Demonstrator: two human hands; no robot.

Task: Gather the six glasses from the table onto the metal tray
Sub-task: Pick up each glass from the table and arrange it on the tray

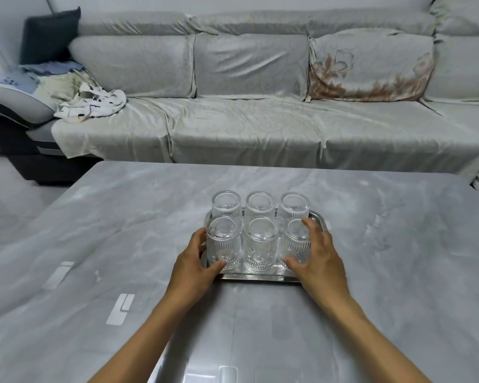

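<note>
Several clear ribbed glasses stand upside down in two rows on the metal tray (256,277), which lies on the grey marble table (122,217). My left hand (192,262) wraps around the front left glass (222,244), thumb in front, fingers on its left side. My right hand (320,257) grips the front right glass (296,243), fingers over its top and thumb low at its base. Between them stands the front middle glass (261,244), untouched. The back row (260,204) stands free of both hands.
A long grey covered sofa (260,120) runs behind the table's far edge, with crumpled cloths (91,102) and a dark cushion (49,34) at its left end. Bare floor (11,194) lies to the left of the table.
</note>
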